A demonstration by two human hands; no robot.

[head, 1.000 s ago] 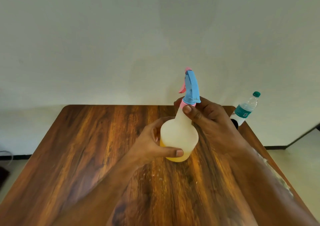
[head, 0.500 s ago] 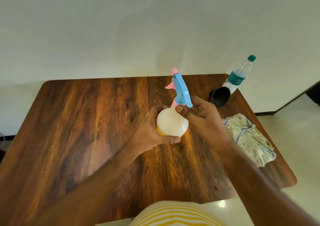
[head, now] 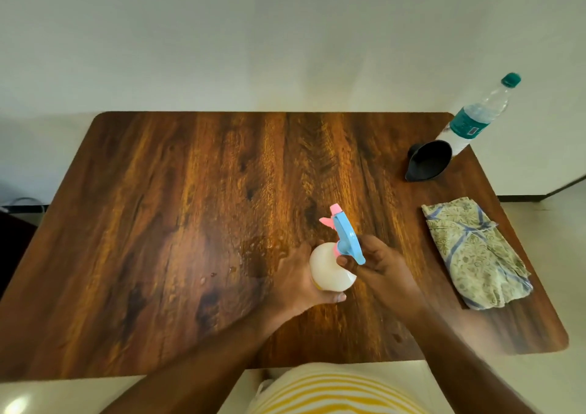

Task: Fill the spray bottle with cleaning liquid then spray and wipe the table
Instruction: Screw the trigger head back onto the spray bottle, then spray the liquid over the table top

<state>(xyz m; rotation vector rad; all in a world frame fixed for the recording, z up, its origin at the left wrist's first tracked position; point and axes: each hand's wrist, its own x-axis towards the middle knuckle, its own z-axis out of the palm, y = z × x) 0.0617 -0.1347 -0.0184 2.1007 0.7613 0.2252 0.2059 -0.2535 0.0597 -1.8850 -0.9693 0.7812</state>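
Two hands: left hand [head: 296, 282] wraps spray bottle [head: 329, 271], right hand [head: 375, 263] pinches its blue head [head: 347, 239]
Bottle: table [head: 190, 223] centre, 5 o'clock
Done: filled, head apparently on
Left: more spraying probably, wipe; cloth [head: 475, 255] untouched, 3 o'clock

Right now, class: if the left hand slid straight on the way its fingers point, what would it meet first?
The left hand already holds the spray bottle, so that comes first. Behind the bottle lies the right hand, gripping the blue sprayer head. Farther right is the patterned cloth, though depth is unclear.
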